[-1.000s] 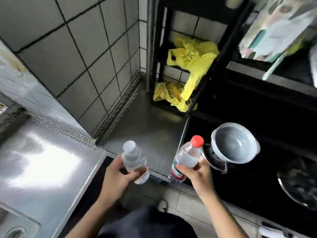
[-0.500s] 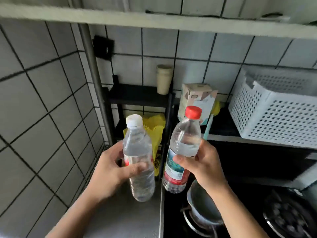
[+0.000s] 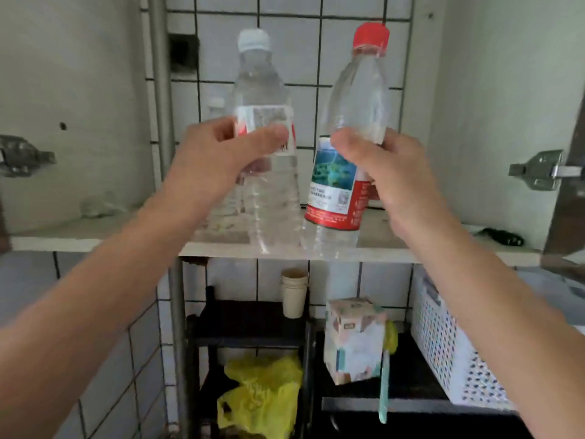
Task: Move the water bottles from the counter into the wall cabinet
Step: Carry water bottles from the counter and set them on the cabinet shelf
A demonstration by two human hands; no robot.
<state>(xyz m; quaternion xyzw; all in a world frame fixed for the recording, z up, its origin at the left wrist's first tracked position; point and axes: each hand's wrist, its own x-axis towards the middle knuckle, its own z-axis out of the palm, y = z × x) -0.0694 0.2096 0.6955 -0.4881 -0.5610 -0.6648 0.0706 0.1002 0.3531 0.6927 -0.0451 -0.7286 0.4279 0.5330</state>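
Your left hand (image 3: 221, 160) grasps the white-capped bottle (image 3: 262, 198), your right hand (image 3: 391, 182) the red-capped bottle (image 3: 356, 99) (tilted), both raised before the cabinet shelf (image 3: 95, 237), neither set down; perhaps a third bottle (image 3: 216, 106) already stands behind.

Three water bottles, it seems: one white-capped bottle (image 3: 259, 74) in the left hand (image 3: 221, 160), one red-capped bottle (image 3: 357, 83) in the right hand (image 3: 386, 172), and a dim third bottle (image 3: 217, 104) just behind the left hand. Below the hands: one stack of paper cups (image 3: 294, 293), one carton (image 3: 354, 340), one yellow bag (image 3: 262, 397), one white basket (image 3: 449, 353). Two hinges: a left hinge (image 3: 22, 155) outside the left hand, a right hinge (image 3: 538, 171) outside the right hand
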